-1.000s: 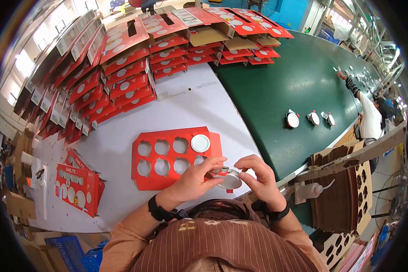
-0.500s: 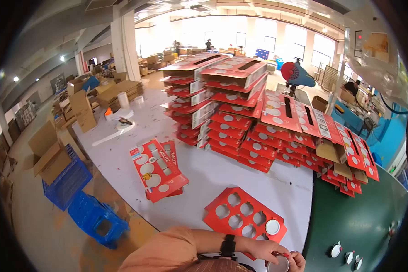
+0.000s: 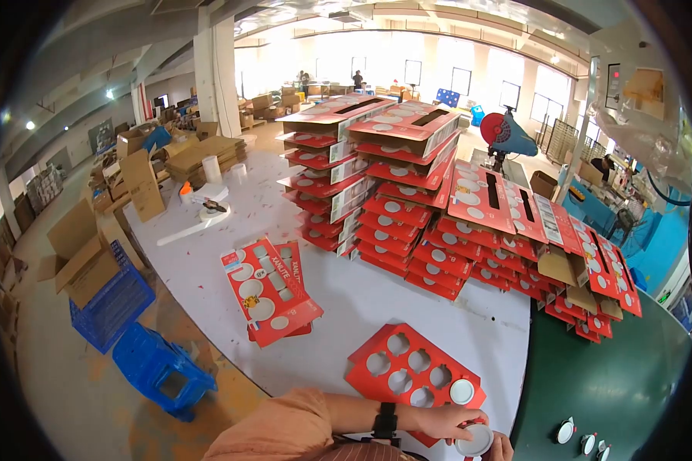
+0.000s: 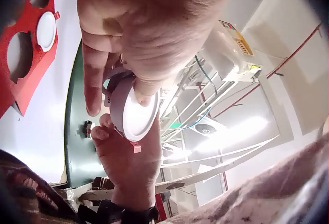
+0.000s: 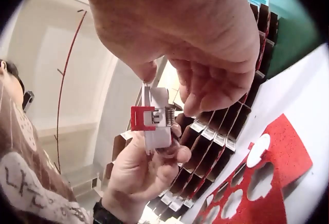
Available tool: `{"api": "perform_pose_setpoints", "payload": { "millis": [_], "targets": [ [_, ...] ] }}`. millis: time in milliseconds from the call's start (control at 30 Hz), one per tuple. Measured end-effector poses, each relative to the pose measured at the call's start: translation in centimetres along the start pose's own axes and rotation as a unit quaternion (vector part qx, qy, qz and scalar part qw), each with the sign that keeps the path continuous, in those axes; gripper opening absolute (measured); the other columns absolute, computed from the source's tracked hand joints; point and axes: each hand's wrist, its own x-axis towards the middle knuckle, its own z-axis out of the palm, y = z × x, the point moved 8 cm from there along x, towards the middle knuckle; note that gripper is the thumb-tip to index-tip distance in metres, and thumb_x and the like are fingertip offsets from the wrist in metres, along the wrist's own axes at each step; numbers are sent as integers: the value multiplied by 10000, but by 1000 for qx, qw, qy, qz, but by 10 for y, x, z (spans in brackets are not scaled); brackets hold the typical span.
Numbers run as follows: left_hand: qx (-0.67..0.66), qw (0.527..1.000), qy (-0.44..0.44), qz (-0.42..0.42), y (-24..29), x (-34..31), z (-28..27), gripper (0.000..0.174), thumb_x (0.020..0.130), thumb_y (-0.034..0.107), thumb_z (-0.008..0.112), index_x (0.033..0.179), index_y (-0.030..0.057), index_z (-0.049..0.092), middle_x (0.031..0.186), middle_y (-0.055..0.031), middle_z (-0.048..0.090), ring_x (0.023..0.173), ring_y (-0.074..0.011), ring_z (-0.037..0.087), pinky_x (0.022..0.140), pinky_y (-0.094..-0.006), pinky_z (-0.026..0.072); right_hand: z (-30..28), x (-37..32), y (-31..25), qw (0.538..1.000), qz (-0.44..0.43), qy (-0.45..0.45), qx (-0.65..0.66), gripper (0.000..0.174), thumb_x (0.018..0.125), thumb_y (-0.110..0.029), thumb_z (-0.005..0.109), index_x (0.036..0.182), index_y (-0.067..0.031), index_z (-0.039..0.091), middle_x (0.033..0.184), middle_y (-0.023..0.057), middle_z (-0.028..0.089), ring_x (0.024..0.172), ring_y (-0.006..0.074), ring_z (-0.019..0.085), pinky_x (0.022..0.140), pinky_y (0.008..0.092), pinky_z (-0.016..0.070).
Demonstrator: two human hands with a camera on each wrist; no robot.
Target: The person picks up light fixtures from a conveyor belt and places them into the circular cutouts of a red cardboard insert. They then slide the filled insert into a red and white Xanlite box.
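Note:
Both hands are at a round white downlight [image 3: 477, 440], low in the head view at the table's front edge. My left hand [image 3: 444, 421] grips it, the thumb lying on its white face in the left wrist view. From the other side my right hand [image 3: 503, 447] pinches its rim, fingers curled; the head view's lower edge cuts this hand off. A red clip [image 5: 142, 118] and a coil spring [image 5: 170, 116] show on the downlight's side. Just beyond the hands lies a red cardboard insert [image 3: 373, 376] with round holes, another white downlight [image 3: 462, 392] seated in one corner hole.
Tall stacks of red printed boxes [image 3: 407, 192] line the table's far side. Two flat red cartons [image 3: 269, 296] overlap at the left. Several downlights [image 3: 565, 432] lie on the green belt [image 3: 615, 384] at right. A blue stool [image 3: 161, 373] stands left of the table.
The head view has swung left, bringing the room and stool into sight. Both hands keep the downlight, whose white face now turns more toward the head camera.

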Motion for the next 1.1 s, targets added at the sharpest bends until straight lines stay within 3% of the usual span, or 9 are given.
{"api": "perform_pose_setpoints", "payload": {
  "millis": [200, 467, 700, 933, 1000, 1033, 1100],
  "targets": [
    [-55, 998, 26, 5, -6, 1, -3, 395, 875, 120, 561, 1231, 57, 403, 869, -94, 601, 624, -138, 588, 532, -239, 486, 6, -5, -2, 996, -25, -33, -84, 282, 880, -78, 575, 1125, 56, 540, 929, 80, 606, 773, 133, 568, 657, 268, 486],
    [-71, 997, 32, -1, -24, 4, -2, 394, 852, 110, 593, 1203, 33, 434, 981, -81, 568, 820, -128, 583, 628, -253, 507, 16, -9, -7, 993, -71, -24, -95, 283, 876, -44, 581, 1132, 62, 526, 891, 79, 615, 731, 125, 572, 629, 249, 487],
    [-94, 995, 35, -14, -25, 0, -1, 403, 846, 116, 602, 1196, 6, 435, 997, -83, 556, 820, -136, 591, 634, -255, 524, 12, -7, 0, 983, -84, -13, -162, 315, 876, -66, 594, 1147, 76, 522, 884, 89, 617, 688, 114, 554, 590, 237, 467],
    [-96, 994, 47, -32, -38, -1, 1, 419, 856, 167, 599, 1208, 10, 436, 999, -85, 565, 784, -136, 616, 558, -238, 523, 13, -8, -3, 974, -91, -18, -209, 322, 876, -78, 596, 1145, 81, 518, 854, 92, 613, 657, 113, 537, 577, 244, 451],
    [-92, 994, 49, -32, -33, -4, 1, 420, 857, 179, 599, 1210, 16, 438, 998, -81, 567, 778, -129, 616, 547, -232, 521, 13, -7, 0, 955, -102, -27, -277, 328, 875, -69, 590, 1162, 69, 512, 831, 92, 604, 635, 106, 526, 572, 242, 446],
    [-74, 994, 56, -61, -28, -8, -2, 419, 857, 187, 600, 1210, 27, 443, 996, -78, 567, 762, -122, 613, 543, -229, 519, 13, -6, 4, 956, -95, -21, -276, 328, 875, -69, 590, 1162, 69, 512, 831, 92, 604, 635, 106, 526, 572, 242, 446],
    [-51, 992, 41, -106, -50, -4, 2, 418, 856, 209, 605, 1214, 55, 455, 981, -66, 568, 713, -100, 599, 539, -219, 512, 12, -4, 14, 985, -80, -11, -155, 309, 869, -106, 594, 1127, 50, 527, 801, 119, 614, 627, 156, 559, 573, 276, 458]
  ]
}}
